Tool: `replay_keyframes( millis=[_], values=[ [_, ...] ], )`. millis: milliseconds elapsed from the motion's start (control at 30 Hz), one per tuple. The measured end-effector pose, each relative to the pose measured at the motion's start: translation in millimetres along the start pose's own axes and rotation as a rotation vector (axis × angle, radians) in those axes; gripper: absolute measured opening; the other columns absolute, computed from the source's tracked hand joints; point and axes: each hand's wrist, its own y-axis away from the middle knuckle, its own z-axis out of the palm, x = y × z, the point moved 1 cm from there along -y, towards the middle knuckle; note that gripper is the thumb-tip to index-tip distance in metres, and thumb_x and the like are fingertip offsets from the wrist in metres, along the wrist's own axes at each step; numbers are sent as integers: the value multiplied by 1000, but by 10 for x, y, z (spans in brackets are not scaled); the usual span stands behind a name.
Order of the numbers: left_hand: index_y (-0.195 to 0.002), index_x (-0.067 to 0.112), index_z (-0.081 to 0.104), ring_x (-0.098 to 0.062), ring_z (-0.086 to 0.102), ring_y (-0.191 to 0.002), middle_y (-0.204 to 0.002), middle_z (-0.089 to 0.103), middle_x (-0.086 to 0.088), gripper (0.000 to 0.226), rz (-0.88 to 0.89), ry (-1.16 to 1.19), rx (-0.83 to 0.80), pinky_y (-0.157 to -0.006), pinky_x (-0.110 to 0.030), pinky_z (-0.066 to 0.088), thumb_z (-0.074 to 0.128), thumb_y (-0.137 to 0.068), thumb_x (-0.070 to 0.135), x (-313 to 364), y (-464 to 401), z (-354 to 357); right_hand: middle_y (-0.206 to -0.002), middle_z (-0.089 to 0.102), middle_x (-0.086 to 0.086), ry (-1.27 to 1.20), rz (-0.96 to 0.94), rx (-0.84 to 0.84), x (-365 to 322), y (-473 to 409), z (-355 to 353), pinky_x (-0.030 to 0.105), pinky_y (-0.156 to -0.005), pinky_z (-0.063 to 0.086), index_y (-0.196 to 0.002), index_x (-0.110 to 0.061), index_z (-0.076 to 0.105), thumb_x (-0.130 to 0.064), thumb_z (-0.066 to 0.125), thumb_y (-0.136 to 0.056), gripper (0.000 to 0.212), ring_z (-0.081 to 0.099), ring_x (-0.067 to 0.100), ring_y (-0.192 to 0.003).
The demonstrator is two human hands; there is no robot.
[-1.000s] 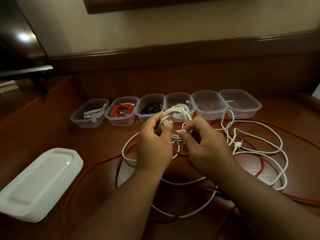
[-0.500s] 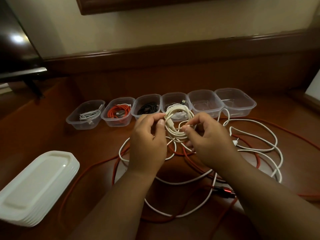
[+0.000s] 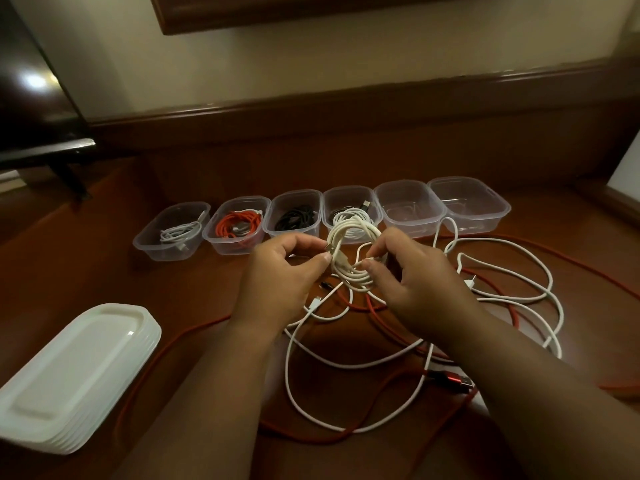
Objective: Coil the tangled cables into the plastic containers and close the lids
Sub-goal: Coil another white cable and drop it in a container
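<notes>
There was only the one camera, worn on the person's head, and it looked forward and down over both forearms at the counter [image 3: 104,271]. The hands sat close under it near the middle of the frame, the left hand [image 3: 280,282] and right hand [image 3: 419,285] large in view. Farther off ran a row of plastic tubs [image 3: 467,209], then the wall [image 3: 346,64] behind. The wide lens bowed the edges, and a stack of lids [image 3: 76,372] fell at the lower left.

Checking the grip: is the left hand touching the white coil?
Touching. Head view shows left hand thumb and fingers pinching the white coil.
</notes>
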Motion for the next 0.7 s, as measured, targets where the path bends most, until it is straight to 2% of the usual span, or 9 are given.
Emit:
replay_keyframes(
  millis=[200,367,567,700],
  values=[
    [-91,11,71,-20,75,-77,-81,76,-5,8,-50,19,-35,-77,-47,62,76,-84,10,-7,-5,23,-78,54,-10,93,-107,-7,-52,12,4,30,-59,48,-96,-17,56,-20,60,-96,5,53,6,-69],
    [-80,8,67,-29,73,-79,-79,74,-11,10,-124,36,-40,-81,-50,60,71,-88,11,-52,-15,66,-76,52,-14,57,1,-71,-23,-10,20,16,-56,36,-96,-22,55,-22,59,-97,4,51,1,-67],
    [-85,5,63,-9,68,-62,-68,71,0,15,-165,53,-83,-73,-37,60,72,-88,16,-92,-43,72,-75,54,-12,37,0,-81,0,-2,34,21,-58,44,-96,-19,56,-21,61,-96,5,54,5,-69],
    [-76,9,57,-6,60,-56,-67,65,-4,18,-219,241,-102,-60,-24,54,63,-93,7,-64,-42,88,-77,60,-6,-56,85,-122,0,-16,13,23,-59,48,-95,-26,56,-24,61,-96,6,58,6,-69]
  ],
)
